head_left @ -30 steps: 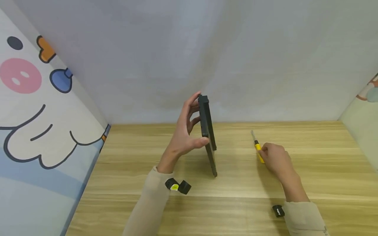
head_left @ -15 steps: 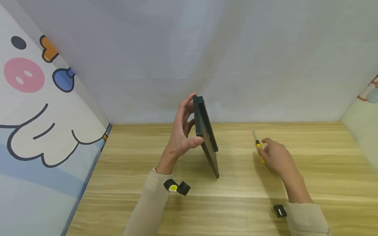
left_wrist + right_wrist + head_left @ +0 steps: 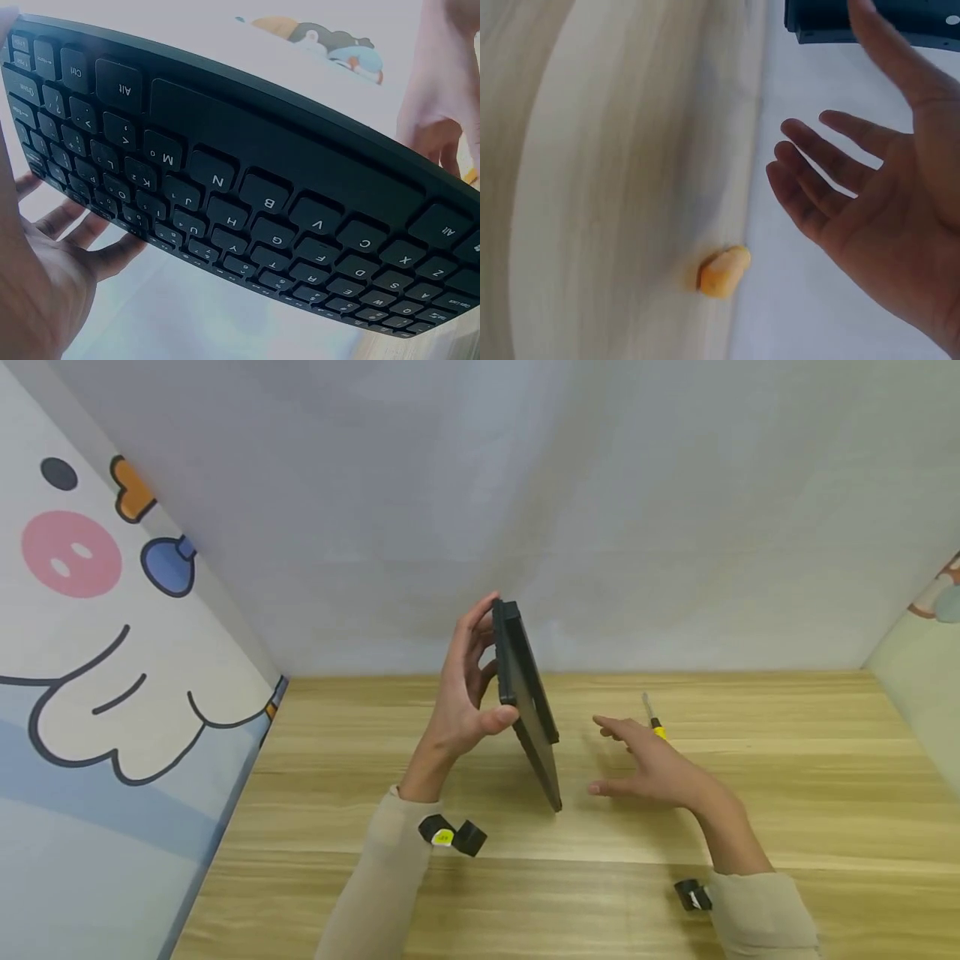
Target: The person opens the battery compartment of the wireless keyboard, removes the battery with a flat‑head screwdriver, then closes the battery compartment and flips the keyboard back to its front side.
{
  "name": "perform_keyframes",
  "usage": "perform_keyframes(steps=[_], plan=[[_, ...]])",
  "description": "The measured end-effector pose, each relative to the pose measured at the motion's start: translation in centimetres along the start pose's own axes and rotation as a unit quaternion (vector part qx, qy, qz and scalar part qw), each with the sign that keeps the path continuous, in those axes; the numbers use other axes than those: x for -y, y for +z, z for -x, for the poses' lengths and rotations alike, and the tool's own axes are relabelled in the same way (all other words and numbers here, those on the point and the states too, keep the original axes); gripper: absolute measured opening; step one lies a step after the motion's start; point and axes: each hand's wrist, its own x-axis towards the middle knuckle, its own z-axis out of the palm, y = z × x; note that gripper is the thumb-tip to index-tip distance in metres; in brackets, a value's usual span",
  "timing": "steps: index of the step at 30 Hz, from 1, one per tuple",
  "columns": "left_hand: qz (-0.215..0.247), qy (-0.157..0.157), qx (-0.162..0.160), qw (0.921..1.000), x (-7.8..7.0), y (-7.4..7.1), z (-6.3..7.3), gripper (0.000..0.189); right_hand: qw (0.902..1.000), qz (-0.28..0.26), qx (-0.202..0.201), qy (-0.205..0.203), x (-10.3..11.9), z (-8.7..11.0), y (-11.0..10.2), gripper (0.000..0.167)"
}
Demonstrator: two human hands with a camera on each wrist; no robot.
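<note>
My left hand (image 3: 459, 706) grips a black computer keyboard (image 3: 534, 727) by its end, thumb on one long edge and fingers on the other. It is tipped up steeply, and I cannot tell if its lower end touches the table. In the left wrist view the keys (image 3: 259, 191) face that camera. My right hand (image 3: 660, 774) reaches toward the keyboard with spread fingers, apart from it and holding nothing. Just behind this hand lies a screwdriver (image 3: 657, 727) with a yellow handle and metal shaft, partly hidden; its handle end (image 3: 724, 271) shows blurred in the right wrist view.
A wood-grain table (image 3: 585, 902) spreads under both hands. Along its back rises a pale grey wall (image 3: 375, 527), and a panel with cartoon drawings (image 3: 82, 635) stands at the left. Small black devices (image 3: 468, 837) sit at both sleeves.
My right hand has left the screwdriver, which stays on the table, and moved left toward the keyboard with its fingers spreading. The left hand keeps its grip; the keyboard has tilted slightly.
</note>
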Motion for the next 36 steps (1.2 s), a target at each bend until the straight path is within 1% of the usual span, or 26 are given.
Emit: perform_keyframes(steps=[4,9,14,19,23,26,30,33,36], plan=[[0.002,-0.002,0.001,1.0000,-0.1,0.1,-0.1,0.132,0.9998,0.000,0.012,-0.015,0.2,-0.7,1.0,0.112],[0.006,-0.006,0.002,1.0000,-0.1,0.2,-0.1,0.132,0.9995,-0.013,0.025,-0.014,0.5,-1.3,2.3,0.125],[0.014,-0.003,0.001,0.9999,-0.1,0.3,-0.1,0.132,0.9993,-0.014,0.031,-0.017,1.0,-1.7,2.9,0.136],[0.045,-0.004,-0.006,0.9990,-0.3,0.1,-0.1,0.133,0.9984,-0.023,0.037,-0.036,1.2,-1.9,3.4,0.136],[0.057,-0.002,-0.005,0.9983,-0.3,-0.1,-0.1,0.133,0.9984,-0.021,0.041,-0.033,1.4,-2.0,3.7,0.135],[0.055,0.002,0.007,0.9985,-0.5,-0.3,-0.1,0.133,0.9988,-0.017,0.035,-0.031,1.4,-1.9,3.7,0.134],[0.039,0.003,0.032,0.9987,-0.7,-0.7,-0.1,0.133,0.9992,-0.006,0.019,-0.035,1.3,-1.6,3.4,0.132],[0.029,0.002,0.047,0.9985,-0.8,-1.2,-0.1,0.132,0.9992,0.000,0.009,-0.039,1.1,-1.3,3.1,0.132],[0.031,0.003,0.055,0.9980,-0.9,-2.0,0.0,0.131,0.9991,-0.002,0.001,-0.042,1.0,-1.1,2.6,0.130]])
